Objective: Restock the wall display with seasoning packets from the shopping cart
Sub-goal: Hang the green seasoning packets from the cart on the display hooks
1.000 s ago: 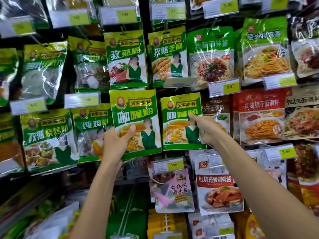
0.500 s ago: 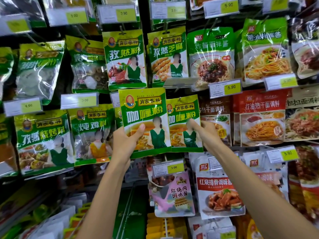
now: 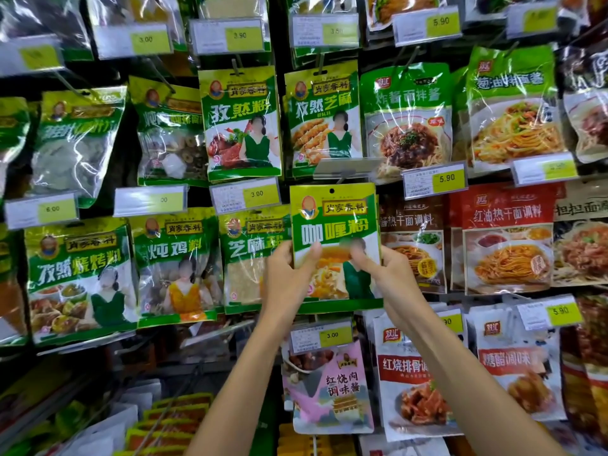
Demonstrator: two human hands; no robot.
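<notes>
Wall display (image 3: 279,34) fills your view: dark rack, packets hanging in rows, yellow price tags (image 3: 245,195) under rows. Green packets left and centre, red and white sauce packets right. Your curry packet (image 3: 335,225) upright at centre, between sesame packet (image 3: 250,258) and brown sauce packet (image 3: 413,238), punched hole just below clear tag holder (image 3: 345,166). Your left hand (image 3: 286,274) grips its left edge, thumb on front. Your right hand (image 3: 391,274) grips right edge likewise. Pink packet (image 3: 329,390) hangs below.
</notes>
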